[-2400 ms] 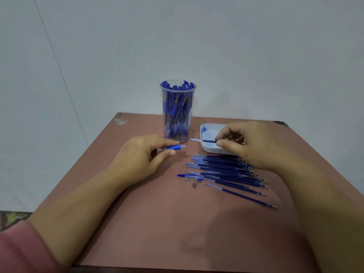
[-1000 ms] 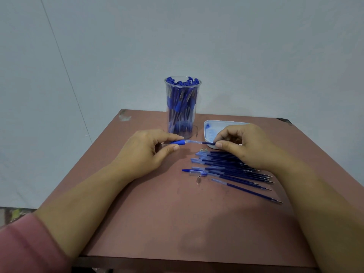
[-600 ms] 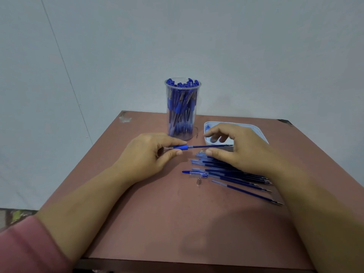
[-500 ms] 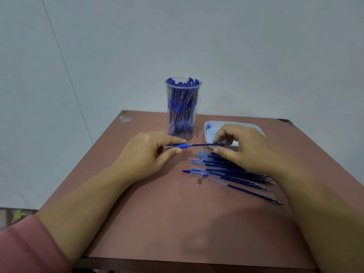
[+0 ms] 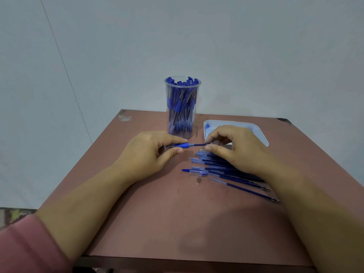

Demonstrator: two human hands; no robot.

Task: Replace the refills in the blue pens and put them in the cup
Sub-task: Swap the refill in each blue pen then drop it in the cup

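Note:
My left hand [image 5: 149,154] grips a blue pen barrel [image 5: 182,145] at its blue grip section, held level above the table. A dark blue refill [image 5: 198,144] sticks out of the barrel's right end, and my right hand [image 5: 236,148] pinches that refill between thumb and fingers. Behind the hands stands a clear cup [image 5: 182,107] packed with several blue pens. A pile of loose blue refills [image 5: 232,172] lies on the table under my right hand. A pen cap [image 5: 194,171] and a small metal tip [image 5: 198,179] lie at the pile's left end.
A shallow white tray [image 5: 260,134] with blue ink stains sits at the back right, partly hidden by my right hand. The brown table [image 5: 177,223] ends close to a pale wall behind the cup. A pink sleeve [image 5: 25,247] covers my left forearm.
My right hand let go of the old refill at the tray, took a refill and brought it to the barrel. The refill now sits deeper in the barrel than half a second ago.

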